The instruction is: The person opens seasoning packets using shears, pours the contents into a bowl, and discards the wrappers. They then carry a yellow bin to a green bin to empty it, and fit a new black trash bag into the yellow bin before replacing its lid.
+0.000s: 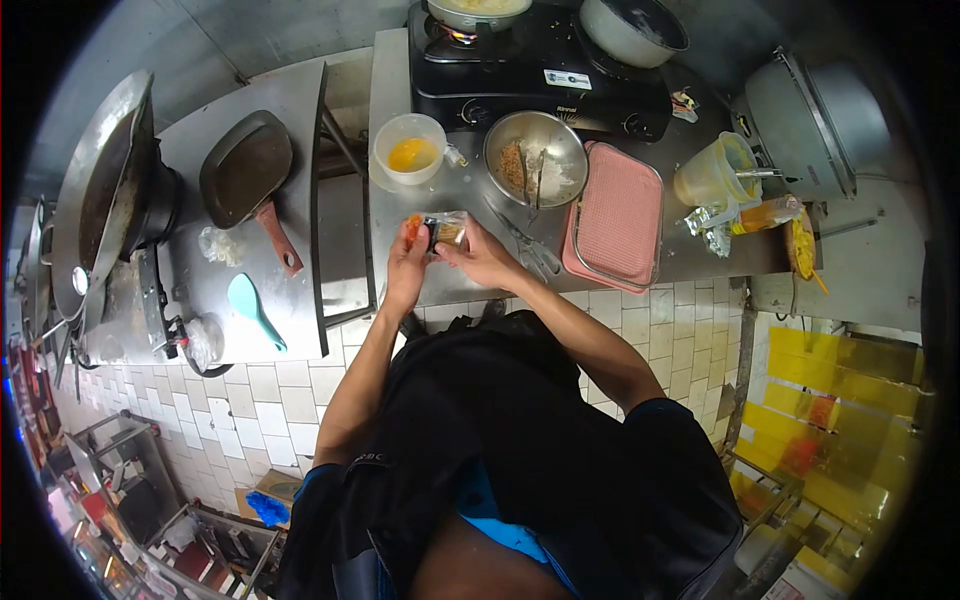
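My left hand (405, 268) and my right hand (482, 262) are closed on a small clear packet (450, 229) with orange and dark printing, held above the front of the metal counter. Its contents are too small to name. Just beyond it, a white plastic bowl (391, 138) holds beaten egg (413, 154). To the right sits a steel bowl (507, 126) with brown crumbs, white powder (563, 170) and a metal utensil. Scissors (531, 246) lie beside my right hand. Farther right is a pink tray (617, 212) with a wire rack on it.
A black gas stove (540, 100) stands at the back, with a pan (480, 14) over a lit burner and a pot (634, 32). On the left table are a square pan (246, 168), a turquoise spatula (255, 309) and a large wok (105, 190). A plastic tub (716, 172) stands at right.
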Available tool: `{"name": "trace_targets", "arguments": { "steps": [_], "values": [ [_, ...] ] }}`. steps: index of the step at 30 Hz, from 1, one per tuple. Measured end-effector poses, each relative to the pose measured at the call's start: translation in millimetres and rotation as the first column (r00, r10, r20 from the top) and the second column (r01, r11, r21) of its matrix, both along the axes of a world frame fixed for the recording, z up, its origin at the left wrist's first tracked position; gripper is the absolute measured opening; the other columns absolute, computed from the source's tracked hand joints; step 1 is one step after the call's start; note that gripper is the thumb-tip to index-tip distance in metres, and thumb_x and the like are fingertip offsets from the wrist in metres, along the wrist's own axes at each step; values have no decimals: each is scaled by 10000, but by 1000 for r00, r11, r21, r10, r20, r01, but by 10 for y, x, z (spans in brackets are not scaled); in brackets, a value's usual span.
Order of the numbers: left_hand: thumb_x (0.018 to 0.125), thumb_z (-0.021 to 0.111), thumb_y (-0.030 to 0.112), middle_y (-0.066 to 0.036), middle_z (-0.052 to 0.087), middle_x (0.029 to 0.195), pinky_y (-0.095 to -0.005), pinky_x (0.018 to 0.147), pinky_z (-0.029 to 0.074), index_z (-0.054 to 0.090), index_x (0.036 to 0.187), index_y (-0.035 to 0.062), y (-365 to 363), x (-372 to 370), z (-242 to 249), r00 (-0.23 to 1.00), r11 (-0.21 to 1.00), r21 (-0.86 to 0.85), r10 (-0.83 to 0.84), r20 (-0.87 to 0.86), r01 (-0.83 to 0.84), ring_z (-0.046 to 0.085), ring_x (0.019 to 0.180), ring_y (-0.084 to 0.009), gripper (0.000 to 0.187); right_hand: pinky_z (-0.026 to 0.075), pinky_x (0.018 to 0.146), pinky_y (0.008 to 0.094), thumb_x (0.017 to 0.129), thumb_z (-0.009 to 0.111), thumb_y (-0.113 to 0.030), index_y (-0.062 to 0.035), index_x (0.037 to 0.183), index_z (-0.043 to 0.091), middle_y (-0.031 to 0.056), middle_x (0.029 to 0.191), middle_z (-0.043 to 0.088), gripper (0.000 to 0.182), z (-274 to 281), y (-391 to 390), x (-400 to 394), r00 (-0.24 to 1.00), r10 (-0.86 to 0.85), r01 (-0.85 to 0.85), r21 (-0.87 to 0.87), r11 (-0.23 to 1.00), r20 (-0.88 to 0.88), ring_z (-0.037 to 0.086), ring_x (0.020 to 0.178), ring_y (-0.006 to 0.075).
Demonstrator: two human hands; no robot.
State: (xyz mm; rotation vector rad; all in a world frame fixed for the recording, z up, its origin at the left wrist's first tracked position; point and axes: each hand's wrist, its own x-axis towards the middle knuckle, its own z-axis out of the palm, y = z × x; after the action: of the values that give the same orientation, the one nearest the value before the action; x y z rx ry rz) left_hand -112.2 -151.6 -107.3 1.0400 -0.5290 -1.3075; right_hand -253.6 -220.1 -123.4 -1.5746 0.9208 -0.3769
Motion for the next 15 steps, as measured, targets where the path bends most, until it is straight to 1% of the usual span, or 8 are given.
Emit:
{"name": "trace_targets", "arguments": {
  "steps": [1, 2, 3, 5, 6, 9, 12, 15],
  "values": [
    [1016, 499, 212, 43, 551, 867, -208, 695, 404, 565, 1105, 73, 4, 78, 10, 993, 1000, 0, -23, 114, 23, 478, 790, -43, 178, 516, 715, 368, 868, 701, -254, -13, 1303, 351, 169, 982, 620, 608, 176, 9, 21, 1000, 1, -1, -3, 1000, 1, 650, 846, 292],
    [1020, 490, 212, 37, 550, 875, -199, 685, 392, 563, 1108, 65, 4, 157, 18, 973, 999, 3, -44, 227, 44, 470, 781, -41, 186, 511, 692, 332, 878, 690, -205, -25, 1265, 414, 132, 947, 633, 508, 364, 30, 36, 996, -78, 86, -262, 961, 38, 632, 793, 226],
    [1020, 490, 212, 37, 550, 875, -199, 685, 392, 563, 1108, 65, 0, 225, 22, 973, 999, 0, -42, 227, 43, 470, 781, -41, 186, 507, 669, 296, 887, 678, -156, -37, 1226, 477, 94, 912, 646, 412, 497, 38, 44, 985, -145, 173, -497, 850, 95, 614, 740, 160],
    [1019, 493, 237, 29, 523, 838, -222, 677, 387, 553, 1043, 30, -4, 305, 14, 827, 983, -56, -114, 550, 173, 444, 765, -62, 217, 515, 692, 322, 880, 681, -170, -23, 1182, 525, 121, 922, 666, 371, 560, -37, 23, 993, -79, 108, -451, 886, 83, 647, 774, 212],
    [1019, 493, 237, 29, 523, 838, -222, 677, 387, 553, 1043, 30, -9, 286, 67, 828, 983, -57, -114, 550, 174, 444, 765, -62, 217, 524, 715, 349, 873, 684, -183, -9, 1139, 572, 149, 932, 686, 336, 599, -58, 23, 997, -14, 43, -399, 916, 76, 680, 808, 264],
    [1023, 482, 241, 13, 526, 815, -223, 675, 381, 563, 1015, 21, -23, 239, 222, 874, 983, -117, -70, 481, 143, 435, 758, -65, 234, 525, 737, 341, 861, 693, -174, -8, 1013, 634, 143, 936, 699, 233, 736, -34, 70, 994, -102, 110, -371, 922, 40, 687, 835, 261],
    [1027, 470, 233, 0, 538, 789, -224, 675, 382, 582, 996, 12, -13, 233, 289, 906, 994, -79, -33, 423, 73, 441, 752, -66, 249, 528, 739, 343, 859, 694, -171, -3, 1020, 618, 155, 926, 694, 245, 783, -24, 80, 995, -79, 96, -398, 912, 57, 685, 832, 275],
    [1030, 461, 217, -9, 550, 780, -226, 662, 391, 595, 1012, 1, -23, 210, 313, 852, 995, -77, -6, 523, 55, 443, 730, -67, 255, 530, 733, 354, 858, 694, -170, 2, 1010, 610, 161, 906, 691, 245, 798, 24, 142, 983, -134, 179, -532, 828, 123, 684, 827, 282]
  ]
}}
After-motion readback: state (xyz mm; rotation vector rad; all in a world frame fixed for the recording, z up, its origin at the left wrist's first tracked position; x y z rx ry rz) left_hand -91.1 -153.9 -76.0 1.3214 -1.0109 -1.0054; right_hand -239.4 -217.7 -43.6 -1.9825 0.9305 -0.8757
